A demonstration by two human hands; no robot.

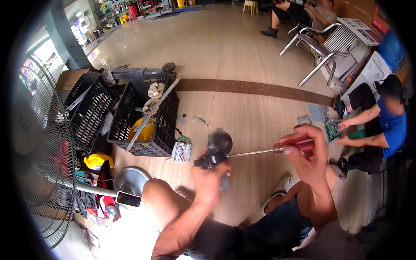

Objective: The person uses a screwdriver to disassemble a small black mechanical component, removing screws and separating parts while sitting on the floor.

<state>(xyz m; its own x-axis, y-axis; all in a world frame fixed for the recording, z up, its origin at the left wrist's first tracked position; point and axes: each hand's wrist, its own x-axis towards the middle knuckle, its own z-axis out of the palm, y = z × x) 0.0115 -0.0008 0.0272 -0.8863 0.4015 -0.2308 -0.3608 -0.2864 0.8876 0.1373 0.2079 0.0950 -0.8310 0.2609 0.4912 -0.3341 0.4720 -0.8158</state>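
Observation:
My left hand (208, 175) grips a black part (219, 145) with a rounded disc at its top and a dark grey piece below, held above the floor between my knees. My right hand (303, 160) is closed on a red-handled screwdriver (299, 144), its long metal shaft pointing left to the black part at my left hand; whether the tip is seated in it I cannot tell. A grey metal piece with a green board (181, 151) lies on the floor just beyond my left hand.
Two black crates (160, 143) stand front-left, beside a standing fan (45, 143), tools, a yellow object (97, 161) and a phone (128, 199). At right a co-worker (390, 130) holds a circuit board (333, 130). A seated person (294, 15) is near a metal chair (320, 47) behind.

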